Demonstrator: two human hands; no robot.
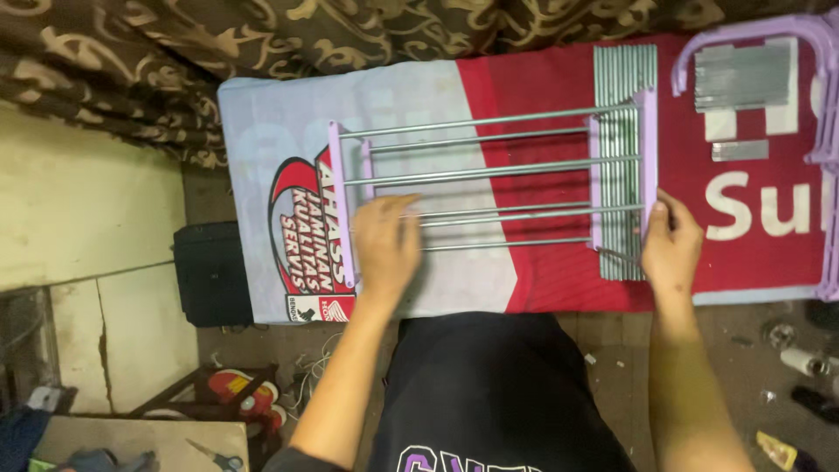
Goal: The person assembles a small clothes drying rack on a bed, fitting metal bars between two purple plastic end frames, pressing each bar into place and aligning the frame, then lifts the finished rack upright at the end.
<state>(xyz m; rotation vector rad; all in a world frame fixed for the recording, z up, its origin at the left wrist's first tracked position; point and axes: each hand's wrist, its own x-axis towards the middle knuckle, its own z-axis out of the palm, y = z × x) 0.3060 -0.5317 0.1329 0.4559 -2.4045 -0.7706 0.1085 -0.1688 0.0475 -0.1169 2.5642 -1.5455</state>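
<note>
Rack (489,179) lay flat on banner-covered counter (542,280). Left grip (384,240) rested flat, open, on lower rods (507,214); right grip (669,236) pinched purple end bar (648,157). Risk judged: uneven push from right could pop rods from left bar (343,201), skewing frame.

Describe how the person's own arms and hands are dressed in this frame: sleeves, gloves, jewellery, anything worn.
Both forearms are bare to the bottom edge of the frame; no sleeve cuffs reach them. The left hand and right hand wear no gloves, and no rings, watch or bracelets show, though the left hand is slightly blurred. The black shirt below bears purple lettering with a pale outline.
</note>
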